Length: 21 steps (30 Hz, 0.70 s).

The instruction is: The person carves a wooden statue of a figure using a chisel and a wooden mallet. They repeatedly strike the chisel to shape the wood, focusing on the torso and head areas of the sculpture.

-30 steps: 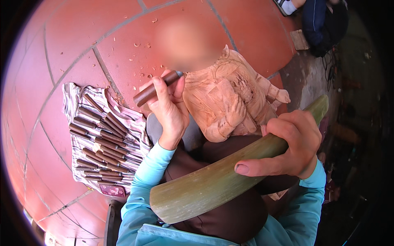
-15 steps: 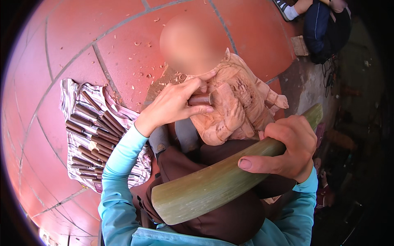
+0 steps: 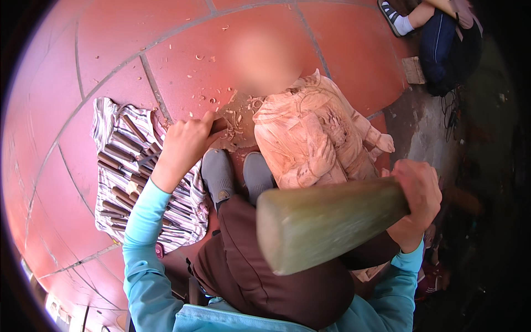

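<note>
A carved wooden statue (image 3: 310, 133) in pale reddish wood lies in front of my knees, with folded robes and a hand cut into its front; its top end is blurred. My left hand (image 3: 185, 141) is closed round the dark brown handle of a carving chisel (image 3: 219, 125), left of the statue and apart from it. The chisel's blade is mostly hidden by the hand. In my right hand (image 3: 418, 196) is a thick green wooden mallet (image 3: 326, 221), gripped by its narrow end. Its broad head hangs over my lap, close to the statue's near side, and is slightly smeared by motion.
Several dark-handled carving tools (image 3: 119, 152) lie on a striped cloth (image 3: 105, 119) at left. Wood shavings (image 3: 235, 119) are scattered on the red tiled floor (image 3: 116, 50). Another person's leg (image 3: 437, 41) and a small wooden block (image 3: 413, 70) are at the far right.
My left hand has moved left with the chisel, away from the statue toward the tool cloth. The mallet's broad end has swung up and to the right.
</note>
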### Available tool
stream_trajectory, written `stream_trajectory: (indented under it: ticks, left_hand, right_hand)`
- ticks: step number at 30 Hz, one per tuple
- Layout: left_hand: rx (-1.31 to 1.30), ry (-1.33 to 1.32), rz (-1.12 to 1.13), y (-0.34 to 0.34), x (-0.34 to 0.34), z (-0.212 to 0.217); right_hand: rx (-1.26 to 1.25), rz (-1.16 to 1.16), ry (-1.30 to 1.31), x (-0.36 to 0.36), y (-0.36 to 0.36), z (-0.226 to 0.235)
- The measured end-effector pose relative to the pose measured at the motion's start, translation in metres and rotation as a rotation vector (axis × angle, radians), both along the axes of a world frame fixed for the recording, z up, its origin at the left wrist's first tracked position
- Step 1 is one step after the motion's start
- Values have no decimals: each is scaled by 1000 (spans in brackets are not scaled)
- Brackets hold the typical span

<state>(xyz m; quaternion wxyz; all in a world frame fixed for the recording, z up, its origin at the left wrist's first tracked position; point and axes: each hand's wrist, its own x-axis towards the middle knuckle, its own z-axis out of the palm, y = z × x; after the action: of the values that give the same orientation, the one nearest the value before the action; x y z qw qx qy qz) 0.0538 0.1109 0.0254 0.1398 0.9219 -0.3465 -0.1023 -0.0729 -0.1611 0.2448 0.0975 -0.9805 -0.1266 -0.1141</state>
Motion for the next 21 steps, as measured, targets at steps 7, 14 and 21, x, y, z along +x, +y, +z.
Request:
stream_trajectory:
  ticks: [7, 14, 21]
  left_hand:
    - [197, 138, 589, 137, -128, -35]
    - [141, 516, 1007, 230, -268, -78]
    - [-211, 607, 1442, 260, -301, -81]
  right_hand:
    - [665, -715, 143, -44, -11, -12]
    - [814, -630, 231, -34, -3, -18]
    - [623, -630, 169, -44, -4, -24]
